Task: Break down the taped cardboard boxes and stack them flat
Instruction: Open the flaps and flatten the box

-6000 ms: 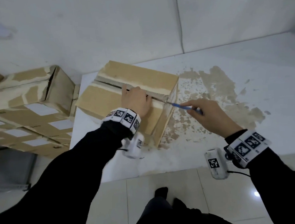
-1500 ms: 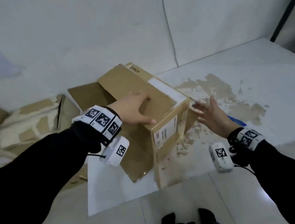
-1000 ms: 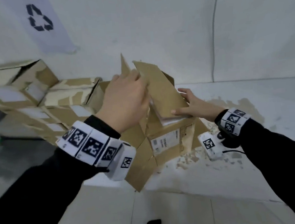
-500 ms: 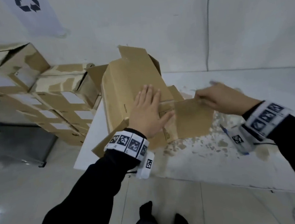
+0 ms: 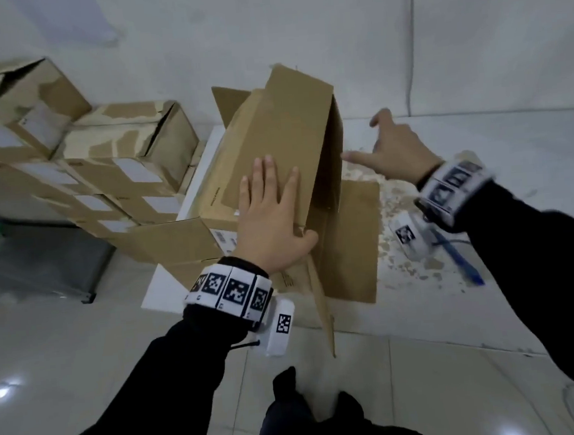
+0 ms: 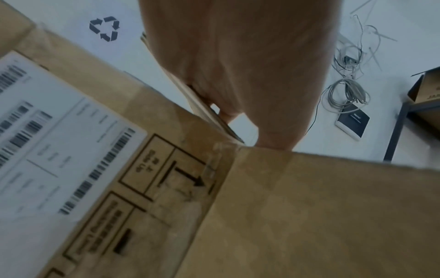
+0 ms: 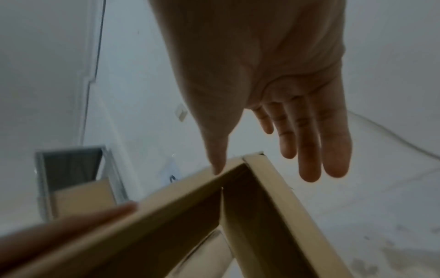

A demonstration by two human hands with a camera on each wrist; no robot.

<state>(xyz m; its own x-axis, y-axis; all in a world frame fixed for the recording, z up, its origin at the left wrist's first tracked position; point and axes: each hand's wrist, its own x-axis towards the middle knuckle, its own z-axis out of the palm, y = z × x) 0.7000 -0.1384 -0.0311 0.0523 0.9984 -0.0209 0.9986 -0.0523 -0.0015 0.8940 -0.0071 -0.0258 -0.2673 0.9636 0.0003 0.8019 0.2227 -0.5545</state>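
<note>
While the box (image 5: 284,155) on the table (image 5: 457,307) is opened up but only half-collapsed, left hand (image 5: 272,218) presses it flat-fingered, right hand (image 5: 397,153) hovers open beside it. Pile (image 5: 86,171) still taped, I'd guess.

Shipping label (image 6: 54,143) print blurred, unreadable

Light is cool, dim and even; I see two small glare spots on the glossy floor tiles (image 5: 4,392) in the head view. Head view bows straight lines near its edges. Right hand (image 5: 397,153) is motion-smeared. Left wrist view: shipping label (image 6: 54,150) is blurred. Right wrist view is soft and murky, with shaded cardboard (image 7: 214,225).
</note>
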